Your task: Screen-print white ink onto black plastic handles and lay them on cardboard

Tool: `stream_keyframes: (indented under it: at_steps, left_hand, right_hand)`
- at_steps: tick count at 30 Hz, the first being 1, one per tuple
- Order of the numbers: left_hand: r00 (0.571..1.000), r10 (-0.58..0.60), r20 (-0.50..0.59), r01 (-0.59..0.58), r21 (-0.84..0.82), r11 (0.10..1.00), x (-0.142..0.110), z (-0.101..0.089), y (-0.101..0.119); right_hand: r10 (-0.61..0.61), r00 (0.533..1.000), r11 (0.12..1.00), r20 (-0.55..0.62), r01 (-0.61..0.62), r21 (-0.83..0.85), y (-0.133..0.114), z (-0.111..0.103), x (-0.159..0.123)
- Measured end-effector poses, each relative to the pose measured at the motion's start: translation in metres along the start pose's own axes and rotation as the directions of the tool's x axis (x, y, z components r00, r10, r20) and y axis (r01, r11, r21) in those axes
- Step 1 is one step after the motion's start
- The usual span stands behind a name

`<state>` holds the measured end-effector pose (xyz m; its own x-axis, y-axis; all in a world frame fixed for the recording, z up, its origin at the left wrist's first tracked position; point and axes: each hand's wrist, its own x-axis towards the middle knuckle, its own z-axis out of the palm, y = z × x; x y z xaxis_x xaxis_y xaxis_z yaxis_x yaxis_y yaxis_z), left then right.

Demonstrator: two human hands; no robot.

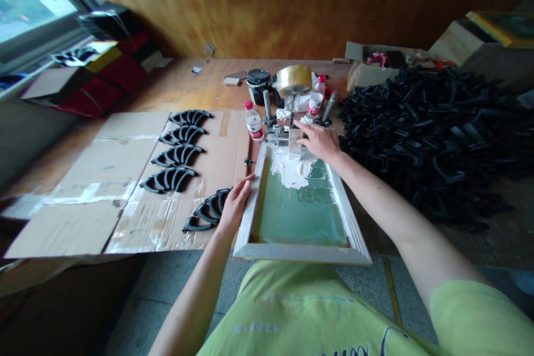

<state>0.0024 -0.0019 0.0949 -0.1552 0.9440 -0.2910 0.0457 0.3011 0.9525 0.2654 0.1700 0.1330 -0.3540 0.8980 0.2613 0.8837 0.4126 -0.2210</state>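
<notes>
Both hands at the frame [302, 253], paste [292, 175] on its mesh.
Right hand [321, 142]: fingers pinching the scraper [295, 149] at the frame's far end, by the clamp [277, 134]. Left hand [236, 203] touches the frame's left side; from here I cannot tell whether its fingers grip. Black parts [169, 179] on cardboard [94, 192], left.

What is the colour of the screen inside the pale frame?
The screen is mostly green, with white paste toward its far end; seen best in head view.
</notes>
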Motion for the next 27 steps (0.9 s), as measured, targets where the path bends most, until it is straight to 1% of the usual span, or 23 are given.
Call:
stream_keyframes:
  at_steps: [2,4,6,7,8,9,10,11,12,13,14,15,16,17,18,19,20,21,23,25,27]
  left_hand:
    - [0.998,0.054,-0.028,-0.055,-0.043,0.998,0.005,0.002,0.018]
    - [0.988,0.143,-0.059,-0.150,-0.159,0.976,0.016,0.008,0.036]
    - [0.966,0.235,-0.109,-0.257,-0.279,0.925,0.029,0.017,0.054]
    - [0.957,0.259,-0.130,-0.287,-0.314,0.905,0.036,0.022,0.062]
    - [0.953,0.264,-0.146,-0.299,-0.332,0.895,0.041,0.026,0.070]
    - [0.954,0.255,-0.155,-0.294,-0.340,0.893,0.046,0.030,0.076]
    - [0.957,0.237,-0.164,-0.281,-0.348,0.894,0.048,0.034,0.080]
    - [0.957,0.221,-0.186,-0.276,-0.365,0.889,0.048,0.037,0.080]
    - [0.955,0.207,-0.215,-0.277,-0.385,0.880,0.046,0.040,0.076]
    - [0.953,0.190,-0.236,-0.273,-0.402,0.874,0.042,0.043,0.069]
    - [0.959,0.161,-0.232,-0.246,-0.409,0.879,0.036,0.047,0.058]
    - [0.975,0.115,-0.189,-0.184,-0.402,0.897,0.028,0.051,0.045]
    - [0.993,0.051,-0.104,-0.087,-0.372,0.924,0.018,0.056,0.030]
    - [1.000,-0.028,0.003,0.028,-0.319,0.947,0.007,0.062,0.014]
    - [0.988,-0.112,0.106,0.136,-0.252,0.958,-0.004,0.070,0.000]
    - [0.965,-0.186,0.187,0.221,-0.188,0.957,-0.015,0.077,-0.014]
    - [0.940,-0.238,0.243,0.277,-0.139,0.951,-0.025,0.085,-0.025]
    - [0.924,-0.268,0.274,0.307,-0.111,0.945,-0.033,0.092,-0.033]
    - [0.911,-0.286,0.298,0.324,-0.088,0.942,-0.045,0.104,-0.044]
    - [0.910,-0.283,0.303,0.320,-0.080,0.944,-0.051,0.109,-0.047]
    - [0.916,-0.282,0.284,0.316,-0.084,0.945,-0.052,0.112,-0.046]
  right_hand:
    - [0.072,0.992,0.996,-0.108,-0.067,0.051,0.028,-0.009,-0.005]
    - [0.229,0.958,0.971,-0.173,-0.213,0.106,0.057,-0.008,-0.020]
    - [0.375,0.917,0.923,-0.139,-0.355,0.145,0.077,0.005,-0.041]
    - [0.399,0.913,0.910,-0.089,-0.382,0.162,0.080,0.016,-0.053]
    - [0.370,0.929,0.915,-0.028,-0.359,0.185,0.078,0.029,-0.065]
    - [0.289,0.957,0.933,0.022,-0.287,0.216,0.072,0.042,-0.077]
    - [0.171,0.983,0.950,0.070,-0.183,0.253,0.063,0.055,-0.087]
    - [0.049,0.994,0.956,0.100,-0.076,0.282,0.053,0.066,-0.095]
    - [-0.049,0.992,0.953,0.118,0.011,0.303,0.042,0.073,-0.101]
    - [-0.105,0.986,0.948,0.128,0.060,0.313,0.033,0.078,-0.106]
    - [-0.120,0.985,0.946,0.127,0.075,0.315,0.025,0.081,-0.109]
    - [-0.112,0.987,0.946,0.119,0.068,0.318,0.020,0.081,-0.111]
    - [-0.095,0.990,0.945,0.103,0.057,0.322,0.016,0.080,-0.113]
    - [-0.087,0.993,0.945,0.081,0.056,0.323,0.014,0.079,-0.115]
    - [-0.089,0.994,0.946,0.058,0.067,0.317,0.013,0.079,-0.117]
    - [-0.096,0.995,0.950,0.037,0.081,0.301,0.014,0.079,-0.120]
    - [-0.100,0.995,0.955,0.021,0.090,0.281,0.015,0.082,-0.122]
    - [-0.096,0.995,0.961,0.014,0.089,0.263,0.017,0.085,-0.124]
    - [-0.082,0.996,0.962,0.023,0.073,0.264,0.023,0.093,-0.126]
    - [-0.095,0.995,0.948,0.038,0.079,0.308,0.027,0.097,-0.125]
    - [-0.116,0.993,0.933,0.015,0.103,0.345,0.024,0.093,-0.124]
